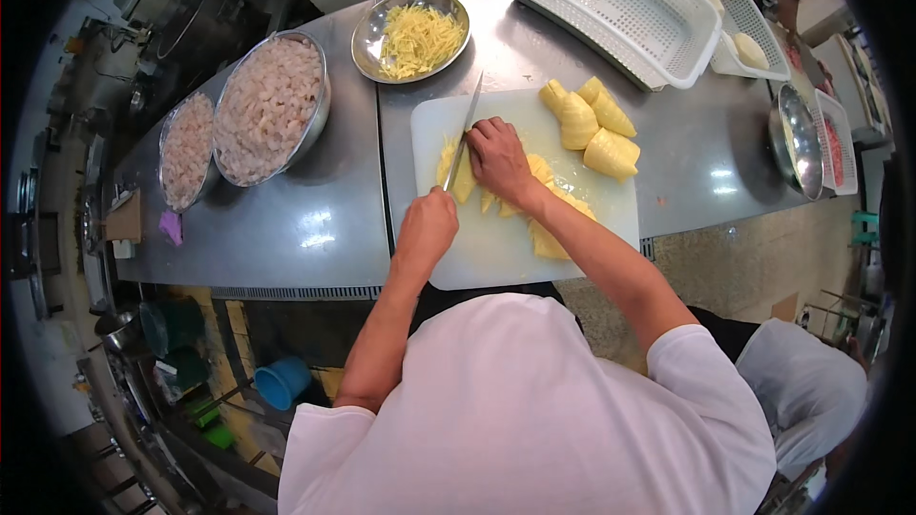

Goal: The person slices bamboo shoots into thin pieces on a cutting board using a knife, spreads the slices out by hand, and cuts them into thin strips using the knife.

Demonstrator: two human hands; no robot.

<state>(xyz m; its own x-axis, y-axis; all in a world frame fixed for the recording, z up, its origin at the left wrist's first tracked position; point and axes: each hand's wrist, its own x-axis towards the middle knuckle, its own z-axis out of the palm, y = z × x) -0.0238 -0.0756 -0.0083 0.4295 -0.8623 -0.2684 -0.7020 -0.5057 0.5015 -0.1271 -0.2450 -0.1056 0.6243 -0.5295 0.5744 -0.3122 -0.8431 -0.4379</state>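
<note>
My left hand (pixel 428 223) grips the handle of a kitchen knife (pixel 465 127), its long blade pointing away from me over a white cutting board (pixel 494 257). To the right of the blade, my right hand (pixel 501 161) holds down yellow bamboo shoot slices (pixel 464 182) with bent fingertips close to the steel. Thin shreds (pixel 445 161) lie left of the blade. More cut bamboo shoot (pixel 551 239) is partly hidden under my right forearm. Several larger bamboo shoot pieces (pixel 578 121) rest at the board's far right corner.
Beyond the board stands a steel bowl (pixel 363 50) of yellow shreds. Two bowls of peeled shrimp (pixel 268 107) are at left, near a purple cloth (pixel 170 227). White plastic baskets (pixel 615 7) and another steel bowl (pixel 801 150) occupy the right. Other people are partly visible at right.
</note>
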